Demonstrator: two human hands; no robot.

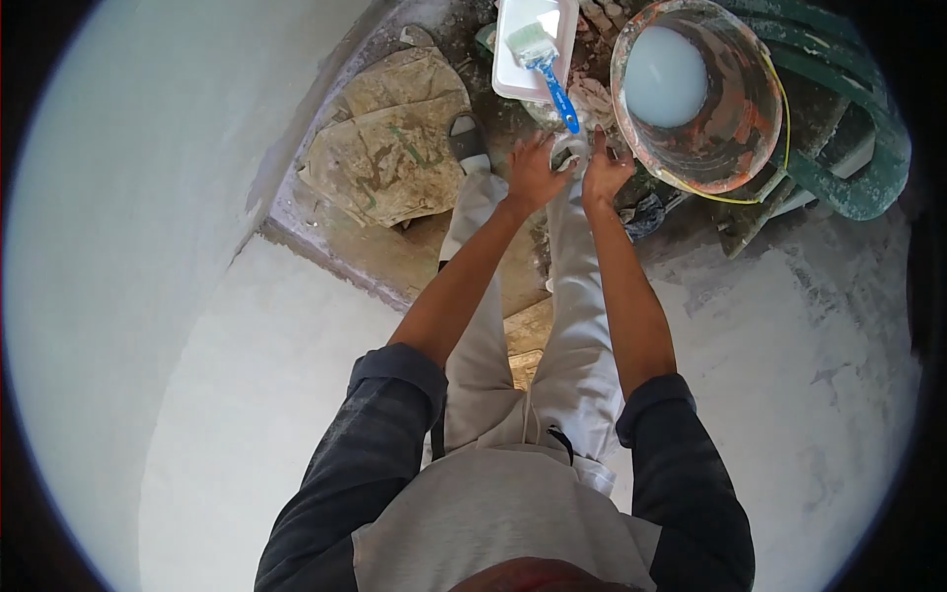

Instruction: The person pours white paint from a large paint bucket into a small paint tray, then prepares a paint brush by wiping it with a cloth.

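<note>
Pale trousers (582, 365): legs apart and stretched away from me, probably for a steady base while both arms reach forward
Left hand (533, 175): fingers spread wide, thumb toward the gap between my hands
Right hand (607, 178): thumb apart from the fingers; I cannot tell if it pinches anything
Whitish thing (569, 145): between my hands, past the trouser cuff, too blurred to identify
Crusted cloth (380, 128): bunched beside my grey sandal (464, 136), seemingly just set aside
Plaster-caked bucket (725, 148): right of my hands, milky liquid (666, 77) inside, likely placed for easy reach
Blue-handled paintbrush (552, 79): bristles in the white tray (504, 81), handle over the rim toward me, presumably for clean grabbing
Green plastic chair (878, 192): beyond the bucket
</note>
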